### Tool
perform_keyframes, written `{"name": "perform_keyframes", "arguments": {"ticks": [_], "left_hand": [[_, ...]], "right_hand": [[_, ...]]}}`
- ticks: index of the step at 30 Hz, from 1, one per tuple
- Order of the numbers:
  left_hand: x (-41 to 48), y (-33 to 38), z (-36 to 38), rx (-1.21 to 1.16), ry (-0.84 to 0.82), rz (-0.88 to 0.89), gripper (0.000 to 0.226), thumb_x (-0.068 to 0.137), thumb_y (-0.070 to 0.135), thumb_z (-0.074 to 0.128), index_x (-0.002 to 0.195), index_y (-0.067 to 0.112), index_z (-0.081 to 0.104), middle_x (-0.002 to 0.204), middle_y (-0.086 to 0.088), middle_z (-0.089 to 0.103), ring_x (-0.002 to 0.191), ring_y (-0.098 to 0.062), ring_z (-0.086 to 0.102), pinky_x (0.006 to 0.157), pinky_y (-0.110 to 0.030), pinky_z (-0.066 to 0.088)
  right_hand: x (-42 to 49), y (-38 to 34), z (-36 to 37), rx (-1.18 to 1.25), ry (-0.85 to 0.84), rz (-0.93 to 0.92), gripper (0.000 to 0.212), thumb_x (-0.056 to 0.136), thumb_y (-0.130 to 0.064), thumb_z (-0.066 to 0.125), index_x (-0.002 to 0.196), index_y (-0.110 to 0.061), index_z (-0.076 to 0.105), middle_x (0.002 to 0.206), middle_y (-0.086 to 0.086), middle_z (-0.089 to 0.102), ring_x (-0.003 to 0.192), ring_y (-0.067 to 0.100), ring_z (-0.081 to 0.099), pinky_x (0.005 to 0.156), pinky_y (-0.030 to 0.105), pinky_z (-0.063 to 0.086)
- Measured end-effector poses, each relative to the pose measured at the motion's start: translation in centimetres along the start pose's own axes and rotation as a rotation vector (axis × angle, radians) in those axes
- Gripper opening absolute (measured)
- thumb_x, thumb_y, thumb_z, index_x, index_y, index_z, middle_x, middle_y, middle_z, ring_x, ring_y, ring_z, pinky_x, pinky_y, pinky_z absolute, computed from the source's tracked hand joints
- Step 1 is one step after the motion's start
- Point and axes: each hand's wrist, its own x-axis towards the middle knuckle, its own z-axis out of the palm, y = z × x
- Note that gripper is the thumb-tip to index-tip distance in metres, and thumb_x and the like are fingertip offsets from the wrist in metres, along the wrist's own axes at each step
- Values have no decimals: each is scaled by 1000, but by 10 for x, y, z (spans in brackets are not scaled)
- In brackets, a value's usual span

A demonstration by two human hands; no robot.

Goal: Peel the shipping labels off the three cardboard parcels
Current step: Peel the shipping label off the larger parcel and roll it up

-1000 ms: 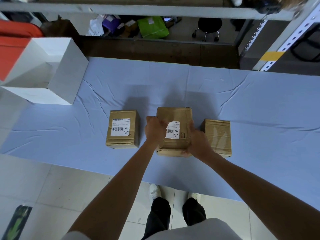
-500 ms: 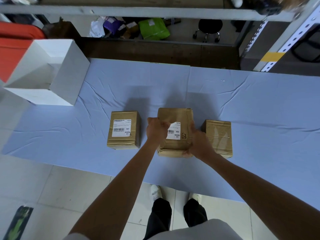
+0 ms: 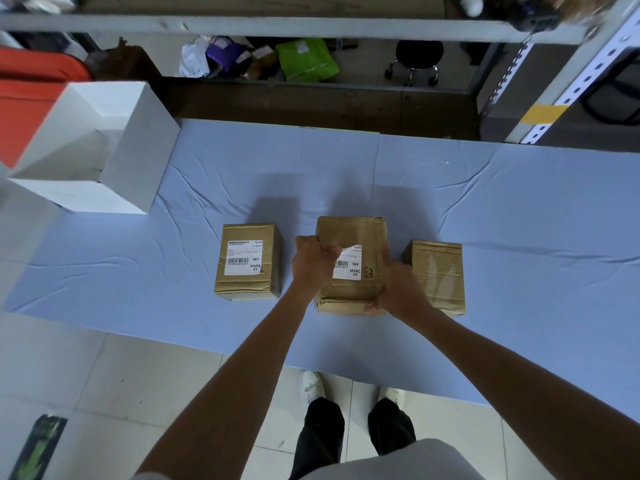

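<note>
Shipping label on the middle parcel was lifted at its upper-left corner, pinched by the left hand. The right hand gripped that parcel's right side. It stood between the left parcel and the right parcel on the blue surface.

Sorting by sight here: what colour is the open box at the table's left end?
The box is white, seen best in the head view.
</note>
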Motion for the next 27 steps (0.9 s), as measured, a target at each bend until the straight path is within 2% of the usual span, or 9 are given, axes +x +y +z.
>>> {"name": "perform_keyframes", "arguments": {"ticks": [5, 9, 15, 18, 22, 27], "left_hand": [[0, 1, 0, -12, -15, 8, 26, 90, 26, 59, 98, 2, 63, 114, -21, 59, 88, -28, 67, 61, -26, 45], [0, 1, -1, -15, -14, 11, 27, 90, 26, 59, 96, 0, 64, 113, -23, 59, 87, -29, 67, 69, -36, 52], [1, 1, -1, -23, -27, -2, 29, 90, 28, 59, 100, 0, 63, 114, -20, 60, 91, -29, 67, 77, -39, 54], [0, 2, -2, 11, -19, -13, 31, 90, 31, 59, 100, 2, 63, 114, -19, 61, 92, -30, 67, 73, -36, 51], [-2, 3, -3, 15, -23, 2, 32, 89, 31, 58, 96, 0, 64, 111, -22, 62, 93, -33, 66, 80, -44, 53], [-5, 5, -4, 7, -30, 22, 31, 88, 29, 58, 93, -1, 64, 109, -23, 62, 90, -34, 67, 79, -46, 53]], "right_hand": [[0, 1, 0, 14, -4, 8, 141, 48, -14, 93, 153, -10, -1, 117, 15, 62, 106, 32, 61, 83, 28, 48], [0, 1, 0, 40, 1, 13, 141, 49, -13, 92, 154, -13, -2, 114, 14, 62, 103, 31, 61, 83, 30, 50], [-7, 7, 0, 238, 2, 37, 136, 47, -6, 91, 154, -26, 11, 112, 3, 66, 104, 24, 61, 83, 30, 53], [-11, 9, 0, 303, -7, 49, 134, 51, -6, 91, 154, -29, 10, 115, 2, 66, 107, 21, 60, 85, 29, 53], [-14, 6, 1, 328, -6, 66, 140, 46, -12, 94, 154, -30, 7, 109, -5, 63, 99, 12, 55, 82, 24, 47], [-15, 8, 1, 339, 5, 58, 139, 44, -10, 93, 154, -30, 11, 114, 0, 66, 106, 19, 59, 84, 24, 47]]}}
